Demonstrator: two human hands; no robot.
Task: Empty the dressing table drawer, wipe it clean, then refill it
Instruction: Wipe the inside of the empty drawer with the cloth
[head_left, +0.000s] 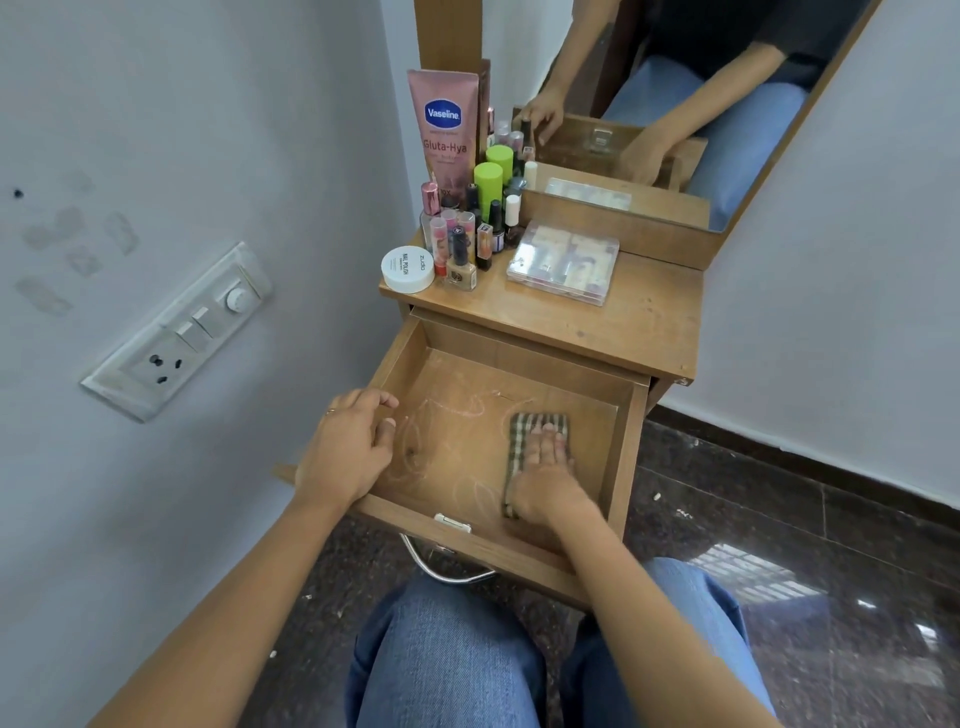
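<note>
The wooden drawer (631, 441) is pulled out toward me, and faint chalky marks show on its bare floor. A folded checked cloth (537, 422) lies flat on the drawer floor at the right. My right hand (545, 475) presses on the cloth with straight fingers. My left hand (345, 447) grips the drawer's left wall, fingers curled over its edge. Cosmetics stand on the dressing table top (639, 317): a pink Vaseline tube (447, 130), several nail polish bottles (470, 234), a white jar (408, 268) and a clear plastic box (563, 262).
A mirror (675, 104) rises behind the table top and reflects my hands. A switchboard (179, 332) is on the left wall. A metal handle (441, 569) hangs under the drawer front. My knees in jeans (447, 654) are below, over a dark polished floor (805, 519).
</note>
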